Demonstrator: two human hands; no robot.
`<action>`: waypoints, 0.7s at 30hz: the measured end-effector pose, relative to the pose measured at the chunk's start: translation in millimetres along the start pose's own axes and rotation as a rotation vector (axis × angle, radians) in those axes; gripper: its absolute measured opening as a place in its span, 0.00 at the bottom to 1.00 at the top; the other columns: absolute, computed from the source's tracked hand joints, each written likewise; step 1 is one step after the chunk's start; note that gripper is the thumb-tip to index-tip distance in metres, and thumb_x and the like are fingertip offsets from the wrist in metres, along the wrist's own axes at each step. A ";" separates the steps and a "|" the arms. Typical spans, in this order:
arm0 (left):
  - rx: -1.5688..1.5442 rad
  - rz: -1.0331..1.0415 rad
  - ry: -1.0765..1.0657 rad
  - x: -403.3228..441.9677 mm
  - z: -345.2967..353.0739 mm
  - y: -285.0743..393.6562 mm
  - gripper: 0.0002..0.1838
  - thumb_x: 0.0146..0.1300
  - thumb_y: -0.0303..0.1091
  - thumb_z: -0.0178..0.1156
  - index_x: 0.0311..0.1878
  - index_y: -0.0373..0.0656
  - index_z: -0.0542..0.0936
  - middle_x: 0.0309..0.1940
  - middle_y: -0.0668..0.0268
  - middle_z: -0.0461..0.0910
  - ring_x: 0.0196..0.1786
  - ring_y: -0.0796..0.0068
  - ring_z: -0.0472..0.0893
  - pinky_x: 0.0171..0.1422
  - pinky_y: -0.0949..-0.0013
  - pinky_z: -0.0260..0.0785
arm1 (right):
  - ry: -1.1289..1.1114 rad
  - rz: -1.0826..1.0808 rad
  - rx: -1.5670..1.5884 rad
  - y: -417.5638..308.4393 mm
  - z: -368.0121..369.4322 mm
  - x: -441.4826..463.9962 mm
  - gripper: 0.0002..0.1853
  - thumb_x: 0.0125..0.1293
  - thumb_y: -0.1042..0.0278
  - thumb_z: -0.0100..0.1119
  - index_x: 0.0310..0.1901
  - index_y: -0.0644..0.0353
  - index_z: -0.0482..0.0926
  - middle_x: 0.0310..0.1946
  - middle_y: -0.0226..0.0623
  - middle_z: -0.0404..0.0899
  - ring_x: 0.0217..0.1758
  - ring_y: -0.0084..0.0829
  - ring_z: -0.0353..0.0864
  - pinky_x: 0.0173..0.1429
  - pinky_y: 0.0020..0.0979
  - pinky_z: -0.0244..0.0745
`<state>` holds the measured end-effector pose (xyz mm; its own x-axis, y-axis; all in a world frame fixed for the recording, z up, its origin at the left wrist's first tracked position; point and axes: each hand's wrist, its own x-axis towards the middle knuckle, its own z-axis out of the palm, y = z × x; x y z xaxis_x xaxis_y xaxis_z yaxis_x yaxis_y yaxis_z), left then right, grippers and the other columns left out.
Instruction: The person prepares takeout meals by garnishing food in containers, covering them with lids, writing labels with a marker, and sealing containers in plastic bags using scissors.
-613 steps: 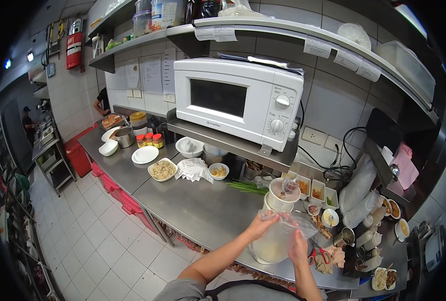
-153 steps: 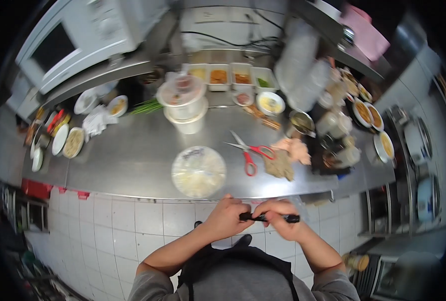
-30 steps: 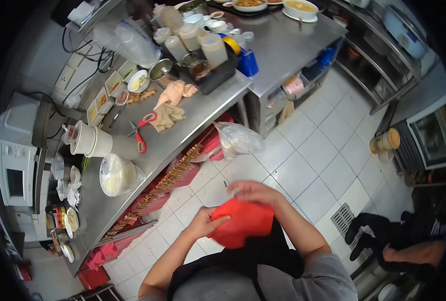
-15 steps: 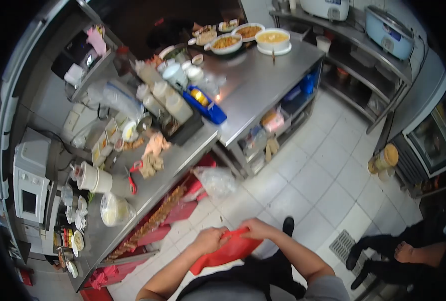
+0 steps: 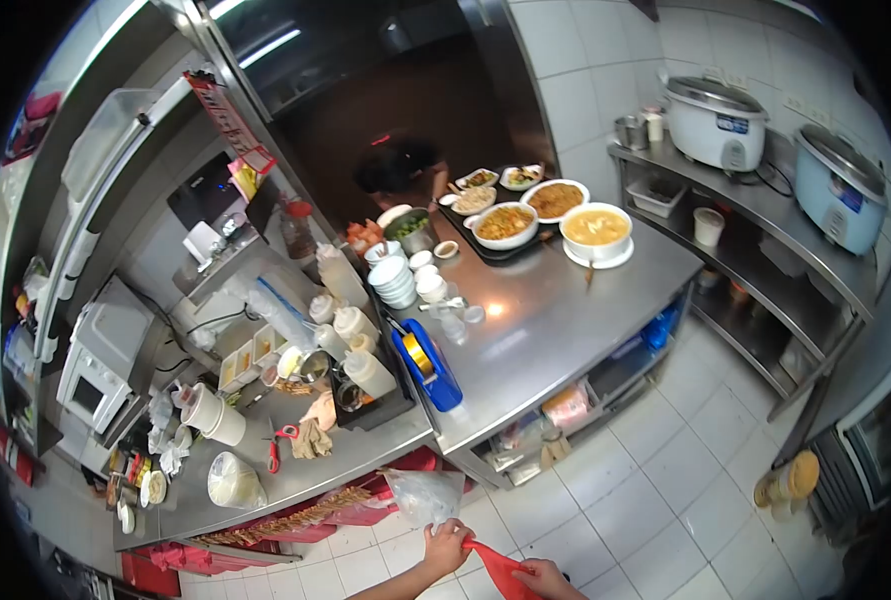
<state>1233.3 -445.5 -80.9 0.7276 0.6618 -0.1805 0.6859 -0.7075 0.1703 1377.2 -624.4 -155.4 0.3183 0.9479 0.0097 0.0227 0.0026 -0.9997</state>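
Observation:
A thin red plastic bag [image 5: 500, 573] is stretched between my hands at the bottom of the head view. My left hand [image 5: 447, 547] pinches its upper left corner. On the other side my right hand [image 5: 545, 578] grips the bag's edge, partly cut off by the frame. The lower part of the bag is out of view. Just beyond my left hand hangs a clear plastic bag [image 5: 425, 496] by the counter's lower shelf.
A steel table [image 5: 605, 300] ahead bears dishes of food, a soup bowl [image 5: 596, 231] and a blue tape dispenser [image 5: 427, 368]. Red scissors [image 5: 277, 447] and gloves [image 5: 312, 438] lie on the left counter. Rice cookers [image 5: 717, 122] stand at right. Another person [image 5: 395, 170] bends behind the table.
The view has tilted up, so my hands sit lower in the frame. The red bag, bunched before, is now drawn out between them. The person at lower right has left the view.

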 end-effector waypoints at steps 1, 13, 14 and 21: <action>0.007 -0.055 0.090 0.3 0.1 1.4 0.21 0.50 0.44 0.63 0.49 0.54 0.74 0.50 0.64 0.68 0.56 0.63 0.69 0.61 0.43 0.50 | -0.019 0.031 -0.044 -1.0 -5.4 8.7 0.10 0.58 0.66 0.61 0.36 0.65 0.80 0.21 0.39 0.79 0.25 0.26 0.75 0.32 0.30 0.72; -1.096 -0.385 -0.435 -0.8 33.2 21.8 0.17 0.59 0.38 0.61 0.49 0.40 0.77 0.34 0.62 0.82 0.33 0.74 0.78 0.37 0.69 0.70 | -0.146 0.414 0.056 52.2 34.8 58.1 0.11 0.59 0.58 0.62 0.36 0.55 0.80 0.24 0.35 0.79 0.25 0.28 0.77 0.28 0.30 0.73; -1.129 -0.370 -0.425 0.6 35.4 22.1 0.16 0.59 0.37 0.61 0.48 0.40 0.78 0.33 0.63 0.82 0.32 0.75 0.78 0.37 0.69 0.70 | -0.175 0.443 0.123 58.7 36.2 62.8 0.11 0.59 0.58 0.62 0.38 0.55 0.79 0.25 0.36 0.80 0.26 0.28 0.77 0.28 0.31 0.73; -0.823 -0.149 -0.279 6.9 43.3 6.6 0.08 0.58 0.36 0.63 0.36 0.42 0.84 0.25 0.65 0.82 0.27 0.79 0.77 0.35 0.72 0.71 | -0.277 0.699 0.795 126.0 36.5 40.2 0.18 0.59 0.60 0.62 0.52 0.49 0.75 0.35 0.42 0.81 0.30 0.29 0.79 0.29 0.33 0.74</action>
<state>1242.1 -456.3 -122.9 0.6732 0.5724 -0.4682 0.6448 -0.1445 0.7506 1358.3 -574.3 -281.8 -0.2038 0.8586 -0.4704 -0.7300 -0.4534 -0.5114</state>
